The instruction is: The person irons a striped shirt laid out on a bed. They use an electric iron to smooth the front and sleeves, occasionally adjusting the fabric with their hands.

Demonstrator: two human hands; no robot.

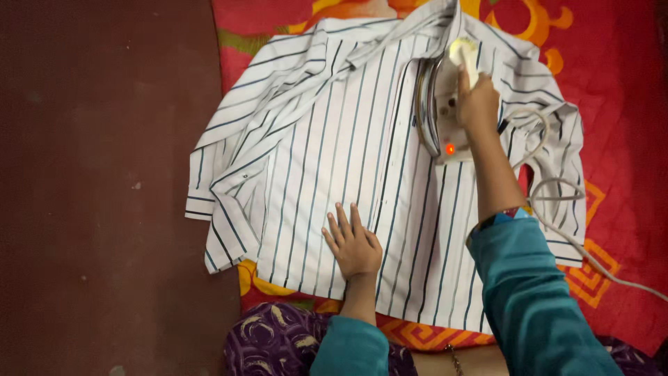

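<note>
A white shirt (334, 139) with thin dark stripes lies spread flat on a red patterned cloth (612, 104). My left hand (353, 242) rests palm down on the shirt's lower part, fingers together and flat. My right hand (476, 104) grips the handle of a white electric iron (438, 115), which is tipped on its side on the upper right of the shirt, its metal soleplate facing left. A small red light glows on the iron's body.
The iron's white cord (577, 240) loops over the shirt's right sleeve and runs off to the right edge. A dark brown floor (97, 188) fills the left side. Purple patterned fabric (278, 341) lies over my lap at the bottom.
</note>
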